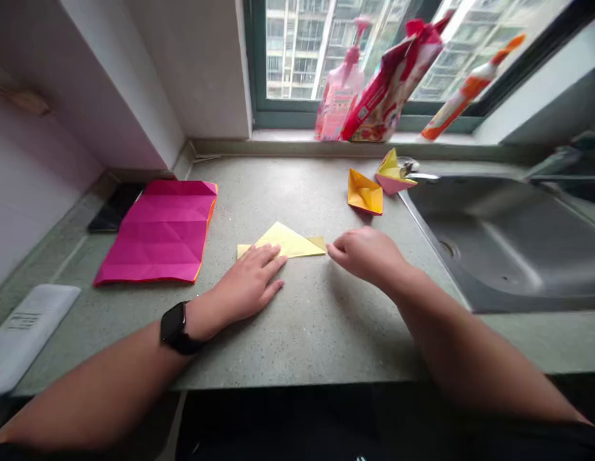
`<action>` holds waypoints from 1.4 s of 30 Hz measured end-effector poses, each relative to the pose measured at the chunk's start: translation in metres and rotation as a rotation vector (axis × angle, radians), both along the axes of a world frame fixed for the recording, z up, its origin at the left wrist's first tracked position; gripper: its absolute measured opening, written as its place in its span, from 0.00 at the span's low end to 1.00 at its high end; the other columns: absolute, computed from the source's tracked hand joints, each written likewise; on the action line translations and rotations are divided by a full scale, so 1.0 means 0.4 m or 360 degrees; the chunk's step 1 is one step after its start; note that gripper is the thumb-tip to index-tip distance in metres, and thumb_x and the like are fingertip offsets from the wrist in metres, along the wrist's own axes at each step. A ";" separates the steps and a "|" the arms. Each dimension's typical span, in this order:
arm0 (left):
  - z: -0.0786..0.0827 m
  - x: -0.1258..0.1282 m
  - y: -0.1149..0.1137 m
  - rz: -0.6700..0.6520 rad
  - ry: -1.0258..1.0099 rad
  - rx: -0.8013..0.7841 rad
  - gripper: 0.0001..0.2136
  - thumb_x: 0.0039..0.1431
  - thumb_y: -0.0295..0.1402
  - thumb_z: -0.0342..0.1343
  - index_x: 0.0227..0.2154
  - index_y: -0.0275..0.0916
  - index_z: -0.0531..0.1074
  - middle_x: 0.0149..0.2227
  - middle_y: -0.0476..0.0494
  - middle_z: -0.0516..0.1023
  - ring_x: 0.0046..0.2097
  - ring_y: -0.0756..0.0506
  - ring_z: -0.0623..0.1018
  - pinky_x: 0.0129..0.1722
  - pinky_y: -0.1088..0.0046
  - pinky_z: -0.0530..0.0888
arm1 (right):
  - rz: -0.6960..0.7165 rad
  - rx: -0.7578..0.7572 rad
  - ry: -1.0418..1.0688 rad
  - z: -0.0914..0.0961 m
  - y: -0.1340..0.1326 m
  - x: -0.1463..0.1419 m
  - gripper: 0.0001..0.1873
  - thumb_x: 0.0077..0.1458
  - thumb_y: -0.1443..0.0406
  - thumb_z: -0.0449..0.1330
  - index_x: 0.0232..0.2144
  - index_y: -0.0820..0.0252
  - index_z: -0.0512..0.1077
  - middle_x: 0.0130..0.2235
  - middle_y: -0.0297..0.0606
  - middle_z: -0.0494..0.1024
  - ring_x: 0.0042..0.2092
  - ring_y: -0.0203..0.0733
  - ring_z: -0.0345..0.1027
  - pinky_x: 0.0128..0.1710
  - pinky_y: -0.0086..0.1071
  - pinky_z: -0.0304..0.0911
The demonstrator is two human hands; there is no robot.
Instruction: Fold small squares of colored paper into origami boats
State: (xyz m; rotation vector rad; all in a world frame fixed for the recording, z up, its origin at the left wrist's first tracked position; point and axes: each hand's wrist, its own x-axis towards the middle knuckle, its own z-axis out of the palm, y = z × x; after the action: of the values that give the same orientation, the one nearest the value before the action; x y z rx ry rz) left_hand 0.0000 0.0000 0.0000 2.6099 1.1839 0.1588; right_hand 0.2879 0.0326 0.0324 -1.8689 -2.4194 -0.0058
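A pale yellow paper, folded to a triangular peak over a narrow strip, lies flat on the counter in front of me. Its right end shows a darker yellow piece. My left hand rests on the lower left part of the paper, palm down, fingers stretched out and partly covering it. At the paper's right tip is my right hand, curled closed with its fingertips beside the corner. I see nothing held in it, and whether it touches the tip is hard to tell.
Creased magenta sheets with orange edges lie left, over a dark flat object. A white packet is at the front left. Folded orange and yellow-pink paper boats stand near the sink. Bottles and a red bag line the sill.
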 end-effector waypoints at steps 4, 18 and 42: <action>-0.005 0.000 -0.002 -0.0001 -0.0050 0.0013 0.24 0.78 0.41 0.51 0.70 0.37 0.68 0.76 0.30 0.63 0.77 0.31 0.62 0.77 0.45 0.60 | 0.0245 0.0381 0.0320 0.002 0.007 -0.021 0.26 0.74 0.58 0.53 0.24 0.58 0.79 0.28 0.39 0.78 0.29 0.39 0.65 0.31 0.36 0.53; 0.002 -0.001 -0.007 0.0031 -0.0020 0.0163 0.23 0.77 0.39 0.54 0.67 0.32 0.70 0.72 0.30 0.70 0.73 0.33 0.69 0.73 0.49 0.67 | 0.1060 0.0010 0.0596 -0.110 0.005 -0.070 0.17 0.70 0.64 0.64 0.57 0.46 0.82 0.56 0.42 0.83 0.57 0.48 0.74 0.59 0.47 0.73; 0.116 -0.007 -0.031 0.0568 0.0572 0.0170 0.14 0.74 0.31 0.52 0.39 0.34 0.83 0.51 0.32 0.83 0.49 0.33 0.82 0.48 0.54 0.76 | 0.1085 -0.0049 0.0584 -0.108 0.010 -0.065 0.16 0.72 0.65 0.62 0.58 0.49 0.81 0.56 0.43 0.82 0.57 0.49 0.75 0.59 0.48 0.73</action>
State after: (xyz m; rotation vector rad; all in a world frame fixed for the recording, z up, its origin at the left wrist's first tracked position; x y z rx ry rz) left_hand -0.0026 -0.0123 0.0465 2.5613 1.8062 -0.1935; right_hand 0.2619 0.0365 -0.0109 -0.8617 -2.6325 0.3790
